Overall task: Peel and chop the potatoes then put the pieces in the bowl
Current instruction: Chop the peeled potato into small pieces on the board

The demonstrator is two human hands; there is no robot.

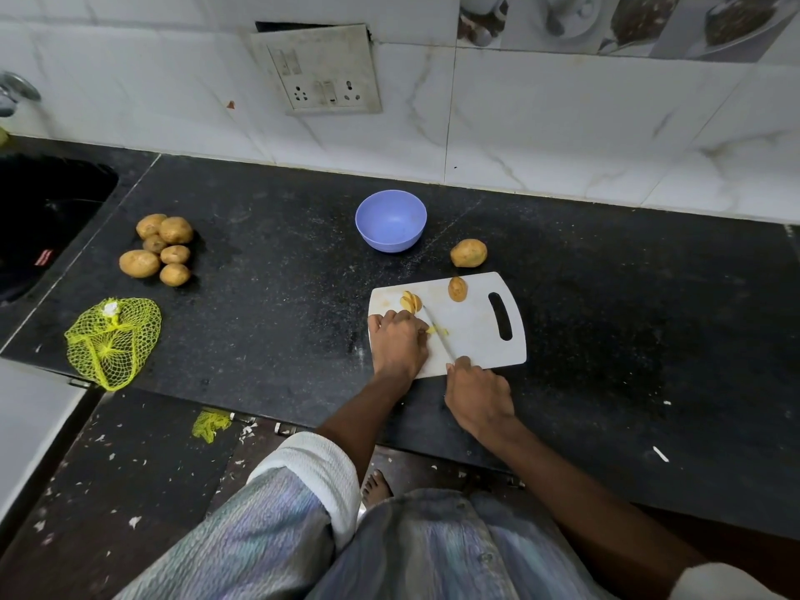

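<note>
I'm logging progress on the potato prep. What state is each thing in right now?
Bowl: upright, empty.
Cutting board: flat on the counter, holding cut pieces.
Potato slices: cut, on the board.
Potato half: unpeeled, on the board.
Whole potato: uncut, beside the board.
Potato pile: uncut.
Knife: gripped by right hand.
Left hand: steadying a piece.
Net bag: emptied.
</note>
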